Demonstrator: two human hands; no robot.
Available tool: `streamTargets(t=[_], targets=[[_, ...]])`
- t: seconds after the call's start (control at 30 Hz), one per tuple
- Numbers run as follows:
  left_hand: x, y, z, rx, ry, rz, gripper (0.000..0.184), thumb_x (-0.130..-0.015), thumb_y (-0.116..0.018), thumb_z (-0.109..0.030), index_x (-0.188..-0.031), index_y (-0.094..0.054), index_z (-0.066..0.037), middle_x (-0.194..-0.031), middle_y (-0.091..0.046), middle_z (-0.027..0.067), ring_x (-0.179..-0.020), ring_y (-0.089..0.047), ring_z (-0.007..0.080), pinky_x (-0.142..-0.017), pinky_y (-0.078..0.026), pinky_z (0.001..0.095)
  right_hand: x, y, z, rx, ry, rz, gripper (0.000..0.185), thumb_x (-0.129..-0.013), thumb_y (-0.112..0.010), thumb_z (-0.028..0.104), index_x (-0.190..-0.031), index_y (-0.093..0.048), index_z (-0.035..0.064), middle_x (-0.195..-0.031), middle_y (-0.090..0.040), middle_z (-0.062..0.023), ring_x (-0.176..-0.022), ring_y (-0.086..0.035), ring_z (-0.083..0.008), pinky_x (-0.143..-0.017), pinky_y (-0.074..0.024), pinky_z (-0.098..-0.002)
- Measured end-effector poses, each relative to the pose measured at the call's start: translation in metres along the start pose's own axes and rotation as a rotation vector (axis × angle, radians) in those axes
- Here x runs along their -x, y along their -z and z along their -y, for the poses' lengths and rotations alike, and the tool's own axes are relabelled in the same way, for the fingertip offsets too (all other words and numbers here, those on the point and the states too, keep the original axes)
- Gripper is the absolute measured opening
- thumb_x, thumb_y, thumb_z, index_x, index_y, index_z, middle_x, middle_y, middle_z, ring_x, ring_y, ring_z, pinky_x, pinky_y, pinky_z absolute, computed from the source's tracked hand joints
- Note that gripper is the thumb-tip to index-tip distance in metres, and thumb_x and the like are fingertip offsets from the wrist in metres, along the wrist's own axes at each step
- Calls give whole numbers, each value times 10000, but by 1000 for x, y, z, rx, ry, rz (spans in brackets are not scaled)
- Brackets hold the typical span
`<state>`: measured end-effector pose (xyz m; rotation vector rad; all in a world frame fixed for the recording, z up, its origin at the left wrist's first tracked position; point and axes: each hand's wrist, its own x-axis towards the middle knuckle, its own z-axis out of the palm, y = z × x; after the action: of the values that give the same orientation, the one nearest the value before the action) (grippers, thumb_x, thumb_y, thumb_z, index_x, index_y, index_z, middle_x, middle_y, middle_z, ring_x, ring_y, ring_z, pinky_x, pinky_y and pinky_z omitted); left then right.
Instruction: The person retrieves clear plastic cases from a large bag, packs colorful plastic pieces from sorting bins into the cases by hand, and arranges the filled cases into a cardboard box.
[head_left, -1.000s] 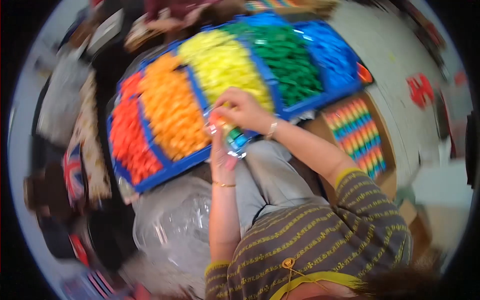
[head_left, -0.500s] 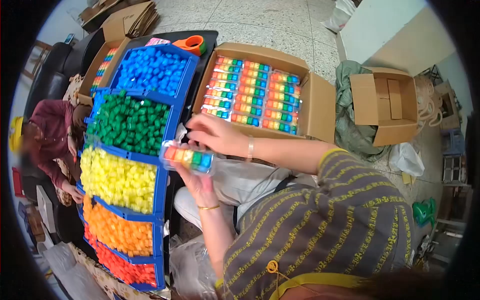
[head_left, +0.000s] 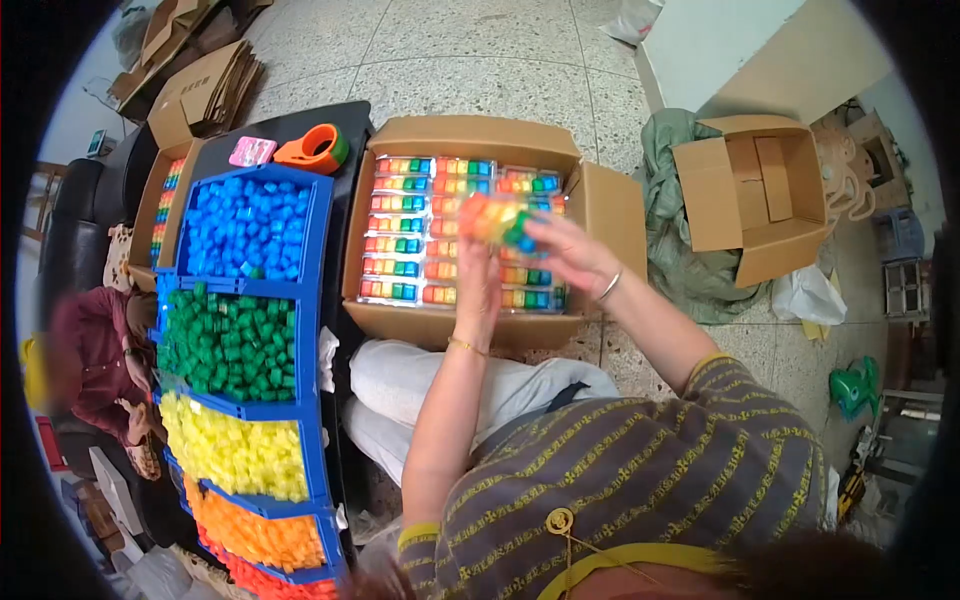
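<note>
Red, orange, yellow, green and blue cubes make up the pack [head_left: 495, 220] held up above the open carton [head_left: 462, 330], its red end toward nine o'clock and its blue end toward four. The left hand [head_left: 478, 275], with a gold bracelet [head_left: 467, 346] at the wrist, grips it from below near the red end. The right hand [head_left: 578, 252], wearing a silver bracelet [head_left: 609, 287], is at the blue end; it is blurred, and I cannot tell whether its fingers close on the pack.

Beneath the hands, similar packs [head_left: 392, 224] lie in columns inside the carton. Reading from the hands, a blue tray [head_left: 309, 345] stands beside the carton on a black table [head_left: 358, 125]: blue cubes [head_left: 250, 230] at nine o'clock, green cubes [head_left: 230, 340] at eight, then yellow cubes [head_left: 235, 445], orange cubes [head_left: 255, 530] and red cubes [head_left: 275, 578] toward seven.

At ten o'clock, an orange tape holder [head_left: 312, 150] sits by a pink packet [head_left: 252, 151]. Another person in a maroon shirt [head_left: 100, 330] is past the tray, between eight and nine. Toward three are a dark green sack [head_left: 665, 230] and a second carton [head_left: 710, 200] with its flaps open.
</note>
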<state>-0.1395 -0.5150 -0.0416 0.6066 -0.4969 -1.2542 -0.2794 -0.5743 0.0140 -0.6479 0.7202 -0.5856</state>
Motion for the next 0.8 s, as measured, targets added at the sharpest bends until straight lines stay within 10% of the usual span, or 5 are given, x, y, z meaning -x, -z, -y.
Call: streamTargets(t=[0.3,0.8], targets=[[-92,2,103,-1880,-89,426,810,-873,-561,-547,-1457,-327,-37,-1554,-182,207,-1445,-127,378,-1166,-145,472,-82,114,54,374,174,-291,335,-890,-661,140,-1191,-572,23,-1063,-641,-70,-945,-604,-132,-789,-514,-299],[-83,46,104,-1993,-292,489,836,-905,-419,-620,-1481,-279,-30,-1561,-193,178,-1444,-168,342,-1170,-108,482,-175,157,-2,807,372,-865,554,-703,-808,78,-1147,-491,-18,-1039,-614,-132,-931,-599,-212,-822,-506,-337]])
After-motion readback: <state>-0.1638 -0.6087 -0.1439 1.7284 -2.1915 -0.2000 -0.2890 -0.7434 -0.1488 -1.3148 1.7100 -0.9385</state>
